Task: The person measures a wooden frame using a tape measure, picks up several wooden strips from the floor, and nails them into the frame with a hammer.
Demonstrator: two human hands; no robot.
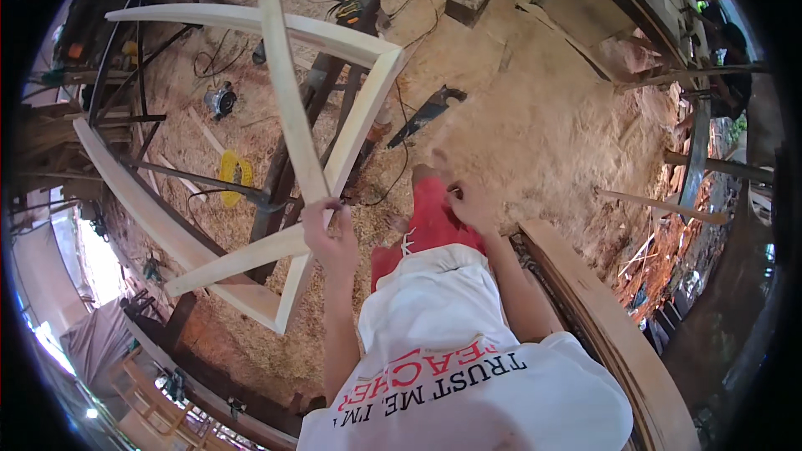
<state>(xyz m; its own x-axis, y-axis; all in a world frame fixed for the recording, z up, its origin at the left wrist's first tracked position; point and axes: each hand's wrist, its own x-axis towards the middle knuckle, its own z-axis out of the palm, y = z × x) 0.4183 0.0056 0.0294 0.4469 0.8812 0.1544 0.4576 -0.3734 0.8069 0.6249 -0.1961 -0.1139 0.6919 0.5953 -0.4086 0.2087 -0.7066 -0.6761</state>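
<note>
My left hand [332, 238] is closed at the lower end of a long pale plank [288, 75], its thumb and fingertips pressed together there. A second, shorter plank [238, 261] runs from beside that hand toward the lower left. Both planks lie across a large wooden frame with a straight pale bar [359, 121] and curved side pieces [159, 221]. My right hand [474, 205] hangs in front of the red shorts [430, 209], its fingers curled. Whether anything sits in those fingers is too small to make out.
A handsaw [424, 117] lies on the sawdust-covered floor right of the frame. A power tool [220, 100], a yellow perforated object [236, 177] and loose cords lie left of it. Dark trestle beams [313, 92] support the frame. A long timber [606, 326] runs close at my right.
</note>
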